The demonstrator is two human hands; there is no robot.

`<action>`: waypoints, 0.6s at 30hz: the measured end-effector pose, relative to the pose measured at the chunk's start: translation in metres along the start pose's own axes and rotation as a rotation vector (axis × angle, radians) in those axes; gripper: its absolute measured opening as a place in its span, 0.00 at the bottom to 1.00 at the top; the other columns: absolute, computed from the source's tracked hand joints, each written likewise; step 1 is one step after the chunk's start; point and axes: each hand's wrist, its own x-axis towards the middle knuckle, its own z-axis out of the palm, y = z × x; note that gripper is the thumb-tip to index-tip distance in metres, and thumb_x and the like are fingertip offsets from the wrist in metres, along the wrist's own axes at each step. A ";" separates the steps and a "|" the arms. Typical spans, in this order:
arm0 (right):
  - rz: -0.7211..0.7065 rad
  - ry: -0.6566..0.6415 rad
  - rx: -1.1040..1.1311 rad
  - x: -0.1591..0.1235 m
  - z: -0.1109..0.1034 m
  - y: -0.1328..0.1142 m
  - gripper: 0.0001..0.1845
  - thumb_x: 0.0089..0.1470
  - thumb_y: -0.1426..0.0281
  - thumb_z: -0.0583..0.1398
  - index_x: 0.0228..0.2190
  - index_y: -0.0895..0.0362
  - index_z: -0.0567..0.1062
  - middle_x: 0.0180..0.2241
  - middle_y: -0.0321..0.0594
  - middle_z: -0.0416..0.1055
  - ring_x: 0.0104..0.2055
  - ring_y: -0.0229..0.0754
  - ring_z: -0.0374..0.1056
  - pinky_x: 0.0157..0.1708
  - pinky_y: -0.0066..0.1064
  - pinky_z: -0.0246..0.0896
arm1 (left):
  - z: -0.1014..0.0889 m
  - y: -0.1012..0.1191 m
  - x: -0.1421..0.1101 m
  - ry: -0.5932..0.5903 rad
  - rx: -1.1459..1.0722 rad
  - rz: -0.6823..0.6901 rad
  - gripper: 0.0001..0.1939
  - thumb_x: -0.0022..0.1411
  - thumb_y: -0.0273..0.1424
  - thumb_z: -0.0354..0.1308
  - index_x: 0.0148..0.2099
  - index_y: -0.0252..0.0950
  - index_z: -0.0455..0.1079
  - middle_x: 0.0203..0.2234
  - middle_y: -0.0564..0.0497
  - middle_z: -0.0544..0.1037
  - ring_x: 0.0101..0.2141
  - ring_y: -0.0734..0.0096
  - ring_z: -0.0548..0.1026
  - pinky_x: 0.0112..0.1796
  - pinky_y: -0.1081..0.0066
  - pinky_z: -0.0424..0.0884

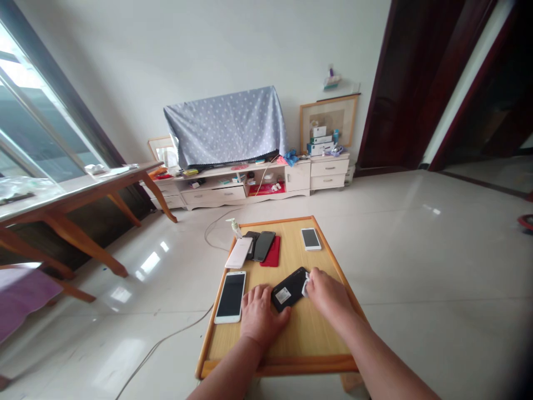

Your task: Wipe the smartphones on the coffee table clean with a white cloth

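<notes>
A black phone (296,284) lies slanted on a small wooden table, its back with a pale label facing up. At its lower left end is my left hand (260,318), the thumb on the near side and the fingers on the far side, holding the phone down. My right hand (327,289) is closed on a white wipe (305,284), pressed to the phone's upper right end. Left of my left hand lies a white phone with a dark screen (230,296). A smaller white phone (310,239) rests near the far right corner.
Toward the table's (291,225) far left are a pinkish-white phone (239,253), a dark phone (264,246) over a red one (272,254), and a pump bottle (235,228). A cable (166,336) runs over the floor. Beyond stands a low white cabinet (216,195).
</notes>
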 end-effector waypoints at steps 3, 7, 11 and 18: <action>-0.133 -0.021 0.030 -0.015 0.013 -0.019 0.04 0.62 0.68 0.55 0.36 0.54 0.70 0.37 0.41 0.75 0.36 0.42 0.71 0.30 0.32 0.44 | 0.001 -0.001 0.000 0.004 0.001 0.003 0.27 0.55 0.48 0.60 0.55 0.44 0.69 0.56 0.47 0.72 0.57 0.55 0.65 0.60 0.58 0.54; -0.160 -0.048 0.045 -0.016 0.019 -0.024 0.03 0.61 0.68 0.56 0.36 0.53 0.70 0.36 0.39 0.75 0.35 0.41 0.71 0.30 0.32 0.44 | 0.001 0.000 0.001 0.005 -0.001 0.004 0.27 0.56 0.49 0.59 0.55 0.43 0.69 0.55 0.47 0.72 0.57 0.55 0.65 0.60 0.57 0.54; 0.018 0.012 0.030 0.010 0.005 0.001 0.07 0.65 0.66 0.53 0.38 0.54 0.70 0.37 0.41 0.75 0.36 0.42 0.71 0.29 0.32 0.45 | 0.000 0.000 0.001 -0.011 0.005 -0.004 0.29 0.54 0.48 0.61 0.56 0.43 0.69 0.56 0.46 0.72 0.58 0.54 0.65 0.60 0.57 0.54; -0.145 -0.006 0.046 -0.006 0.023 -0.025 0.04 0.63 0.68 0.55 0.37 0.54 0.70 0.38 0.40 0.75 0.37 0.42 0.70 0.31 0.32 0.45 | -0.002 0.003 0.001 0.003 0.000 -0.013 0.27 0.55 0.48 0.60 0.54 0.43 0.70 0.54 0.47 0.73 0.57 0.55 0.66 0.60 0.57 0.54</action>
